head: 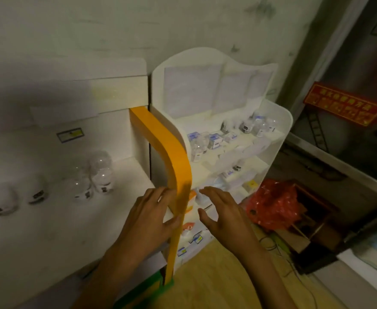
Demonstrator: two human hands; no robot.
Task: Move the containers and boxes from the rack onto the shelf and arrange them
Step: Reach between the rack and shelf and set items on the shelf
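A white tiered rack (281, 139) stands on the right, holding small clear bottles (259, 126) on its top tier and small boxes (215, 140) on the tiers below. On the left is a white shelf (56, 219) with an orange side edge (174, 157). Several clear containers (100, 175) with dark labels stand on it. My left hand (152, 217) is open at the shelf's orange edge, fingers spread, holding nothing. My right hand (221, 210) is open in front of the rack's lower tiers, just short of a small white bottle (198, 195).
A red plastic bag (274, 204) lies on a dark wooden crate to the right of the rack. Cables trail over the wooden floor (205, 275) below. A dark glass panel with a red sign (343, 108) closes the right side.
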